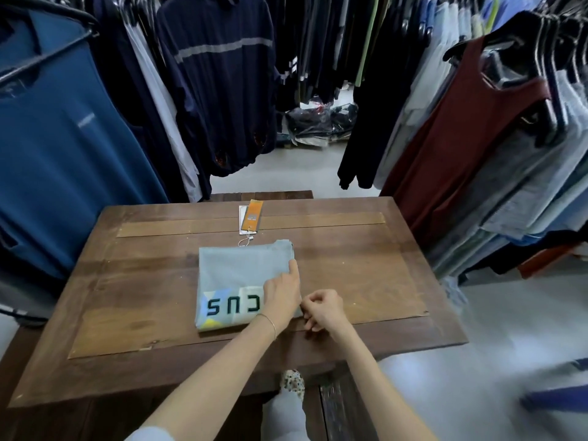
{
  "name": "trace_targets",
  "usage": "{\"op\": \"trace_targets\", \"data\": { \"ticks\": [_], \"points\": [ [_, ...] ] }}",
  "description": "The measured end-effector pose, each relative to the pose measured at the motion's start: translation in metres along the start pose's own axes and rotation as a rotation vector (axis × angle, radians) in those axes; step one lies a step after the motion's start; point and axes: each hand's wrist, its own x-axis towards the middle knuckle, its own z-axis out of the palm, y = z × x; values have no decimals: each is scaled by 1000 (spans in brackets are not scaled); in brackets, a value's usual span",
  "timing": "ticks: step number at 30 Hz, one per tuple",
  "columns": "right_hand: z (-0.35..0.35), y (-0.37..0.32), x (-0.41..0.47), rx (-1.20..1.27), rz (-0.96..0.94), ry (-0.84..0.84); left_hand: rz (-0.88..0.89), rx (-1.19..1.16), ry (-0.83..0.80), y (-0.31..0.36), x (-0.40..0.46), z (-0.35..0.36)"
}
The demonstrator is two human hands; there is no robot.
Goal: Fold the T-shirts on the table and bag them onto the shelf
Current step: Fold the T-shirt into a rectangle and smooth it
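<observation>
desk [366, 272]: wooden, I'm at its near edge, clothes racks all round.
T-shirt [235, 275]: folded grey rectangle mid-desk, orange tag [252, 215] lying toward the far edge.
step: I'd square up the right edge, keep layers pinned flat so nothing slides.
left hand [281, 297]: reaches across, index finger straight, pressing the shirt's right edge.
right hand [324, 308]: fingers curled, pinching the near-right corner, I think.

A dark wooden table [366, 275] carries a paler inset panel across its top. A folded light grey T-shirt [235, 275] lies flat on the table near the middle, printed letters along its near edge. Just beyond the T-shirt's far edge lie an orange tag [252, 215] and a white tag [242, 214], the orange one partly overlapping the white.
</observation>
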Motion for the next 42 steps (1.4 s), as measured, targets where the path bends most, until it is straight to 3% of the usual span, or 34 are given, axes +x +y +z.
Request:
{"op": "trace_targets", "data": {
  "ticks": [5, 9, 15, 19, 22, 27, 32, 34, 36, 39, 42],
  "points": [
    [-2, 2, -6, -180, -9, -63, 1, -126, 50, -14, 0, 2],
    [-7, 10, -6, -206, -50, -58, 140, -268, 108, -24, -8, 1],
    [-12, 1, 0, 44, -125, 135, 116, -392, 504, -75, -15, 12],
    [-1, -11, 3, 24, -97, 61, -42, -381, 313, -97, -25, 24],
    [8, -12, 7, -71, -125, 43, -54, -341, 157, -103, -29, 33],
    [9, -3, 6, -74, -57, 73, -100, -312, 107, -104, -38, 39],
    [1, -5, 1, -333, -43, 143, -203, -299, 31, -82, -57, 29],
    [1, -9, 0, -492, -179, 333, -172, -266, 103, -83, -58, 25],
    [10, -16, -1, -499, -441, 423, -42, -168, 195, -85, -49, 27],
    [45, -25, 5, -424, -718, 168, 115, -105, 164, -82, -30, 27],
    [72, -19, 25, -392, -719, 13, 134, -73, 114, -83, -16, 34]
  ]
}}
